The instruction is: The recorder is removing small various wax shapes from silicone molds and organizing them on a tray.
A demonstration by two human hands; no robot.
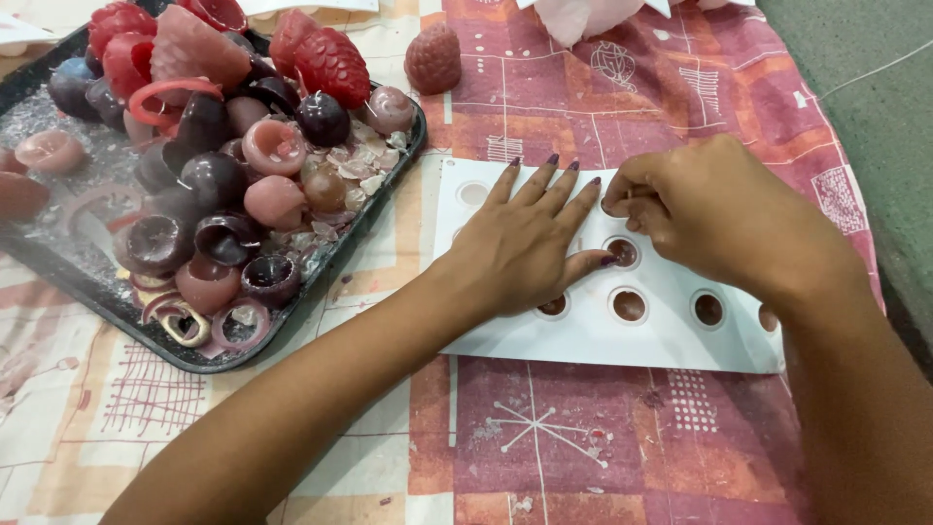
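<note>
A white mould sheet [593, 340] with round cavities lies flat on the patterned cloth. Several cavities hold dark reddish wax, such as one filled cavity [629, 305]. My left hand [520, 243] lies flat on the sheet with its fingers spread, pressing it down. My right hand [709, 219] is curled over the sheet's upper middle, its fingertips pinched at a cavity next to the left fingertips. What the fingertips pinch is hidden.
A black tray [384, 180] at the left is piled with red, pink and dark purple wax shapes and wax flakes. One strawberry-shaped wax piece [432, 58] stands on the cloth beyond the tray. The table edge runs down the right side.
</note>
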